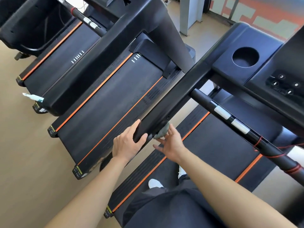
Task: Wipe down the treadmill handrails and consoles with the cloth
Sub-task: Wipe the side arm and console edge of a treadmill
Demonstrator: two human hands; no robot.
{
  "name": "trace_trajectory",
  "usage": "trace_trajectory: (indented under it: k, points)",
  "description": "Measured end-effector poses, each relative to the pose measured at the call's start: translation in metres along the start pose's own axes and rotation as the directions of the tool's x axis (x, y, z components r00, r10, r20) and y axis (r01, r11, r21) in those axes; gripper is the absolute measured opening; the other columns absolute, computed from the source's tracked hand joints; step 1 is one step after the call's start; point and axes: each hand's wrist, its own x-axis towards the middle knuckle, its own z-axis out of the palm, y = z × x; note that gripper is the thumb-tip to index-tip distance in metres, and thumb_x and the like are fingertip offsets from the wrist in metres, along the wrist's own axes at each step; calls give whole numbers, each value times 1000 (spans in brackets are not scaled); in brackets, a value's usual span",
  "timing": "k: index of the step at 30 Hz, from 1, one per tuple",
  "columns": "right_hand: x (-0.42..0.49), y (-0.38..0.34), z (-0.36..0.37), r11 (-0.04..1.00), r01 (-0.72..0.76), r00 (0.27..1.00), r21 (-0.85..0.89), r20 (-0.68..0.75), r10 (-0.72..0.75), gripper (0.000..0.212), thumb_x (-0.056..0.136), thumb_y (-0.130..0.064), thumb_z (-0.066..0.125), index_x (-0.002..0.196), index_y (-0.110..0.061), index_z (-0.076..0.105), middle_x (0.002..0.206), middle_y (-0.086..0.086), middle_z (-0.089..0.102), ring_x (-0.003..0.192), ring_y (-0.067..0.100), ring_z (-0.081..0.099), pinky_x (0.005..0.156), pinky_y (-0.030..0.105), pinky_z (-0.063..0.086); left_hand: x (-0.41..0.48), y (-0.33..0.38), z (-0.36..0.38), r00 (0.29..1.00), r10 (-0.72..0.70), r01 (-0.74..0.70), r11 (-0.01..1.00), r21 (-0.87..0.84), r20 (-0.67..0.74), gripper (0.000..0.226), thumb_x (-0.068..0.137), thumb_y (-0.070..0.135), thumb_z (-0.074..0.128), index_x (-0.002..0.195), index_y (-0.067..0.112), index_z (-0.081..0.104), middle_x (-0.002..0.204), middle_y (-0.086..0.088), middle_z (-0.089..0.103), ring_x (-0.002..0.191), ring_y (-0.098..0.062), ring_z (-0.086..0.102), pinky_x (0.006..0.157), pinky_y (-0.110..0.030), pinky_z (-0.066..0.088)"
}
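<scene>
Left hand point(126, 145) grips handrail point(164, 104); right hand point(172, 142) presses cloth point(162, 133) (grey).

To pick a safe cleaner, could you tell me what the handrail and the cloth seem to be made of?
Handrail: seemingly moulded black plastic, satin finish, soft sheen along rounded edges. Cloth: soft grey-green fabric, matte, bunched in folds; perhaps microfibre.

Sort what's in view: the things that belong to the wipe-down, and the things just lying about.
In the job:
cloth, pressed by the right hand against the end of the handrail
left hand, gripping that handrail
console

Just there:
red cord
pale green item at far left
grey pillar
</scene>
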Motion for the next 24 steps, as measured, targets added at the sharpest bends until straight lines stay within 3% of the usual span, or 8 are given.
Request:
trace_trajectory:
  k: [4, 11, 13, 16, 19, 22, 24]
  points:
    - [-3, -3, -7, 1000, -29, 999, 5, 30, 29, 55, 98, -62, 41, 132, -25, 63, 129, 7, 67, 116, 30, 66, 99, 53, 49, -1, 2, -1, 1000, 0, 0, 1000, 6, -18, 65, 91, 69, 45, 147, 37, 47, 130, 7, 68, 109, -25, 69, 87, -42, 57]
    - [-8, -78, -14, 977, 210, 978, 33, -28, -209, 43, 99, -57, 43, 131, -34, 62, 133, -6, 65, 121, 26, 61, 101, 49, 46, -2, 6, -1, 998, -18, 18, 1000, -1, -55, 61, 90, 64, 50, 142, 34, 53, 120, 5, 72, 97, -26, 71, 82, -39, 56]
    - [-5, -86, -14, 967, 253, 965, 29, -73, -250, 42, 100, -54, 47, 132, -33, 62, 133, -7, 65, 122, 24, 60, 96, 46, 49, -3, 5, 0, 998, -20, 20, 1000, -2, -54, 61, 89, 65, 48, 141, 34, 53, 119, 6, 72, 97, -26, 71, 82, -40, 55]
    - [-2, -77, -6, 964, 264, 956, 26, -139, -258, 37, 102, -44, 50, 136, -36, 60, 133, -8, 64, 120, 19, 61, 92, 45, 54, -2, 5, 0, 998, -17, 17, 1000, 6, -59, 62, 88, 66, 47, 141, 34, 53, 119, 5, 72, 95, -29, 70, 80, -41, 55]
    - [-5, -52, 6, 964, 254, 954, -84, -142, -264, 40, 107, -26, 39, 142, -40, 53, 132, -8, 62, 120, 17, 60, 97, 45, 54, -3, 6, -1, 998, -9, 10, 1000, 13, -64, 61, 89, 63, 50, 141, 31, 54, 121, 4, 72, 97, -30, 71, 80, -41, 56]
    - [-5, -24, 10, 955, 215, 956, -206, -155, -249, 46, 104, -15, 49, 148, -26, 49, 139, -1, 59, 119, 21, 62, 88, 37, 59, -2, 6, -2, 998, -12, 12, 1000, 5, -55, 62, 88, 64, 50, 140, 30, 55, 124, 4, 71, 99, -31, 71, 80, -42, 56]
    - [-12, -13, 10, 939, 207, 954, -276, -154, -256, 45, 99, -8, 58, 144, -14, 54, 127, 5, 65, 110, 24, 67, 84, 33, 60, -2, 6, -2, 999, -18, 18, 1000, 1, -46, 60, 89, 64, 52, 139, 31, 55, 125, 4, 70, 101, -31, 70, 80, -42, 54]
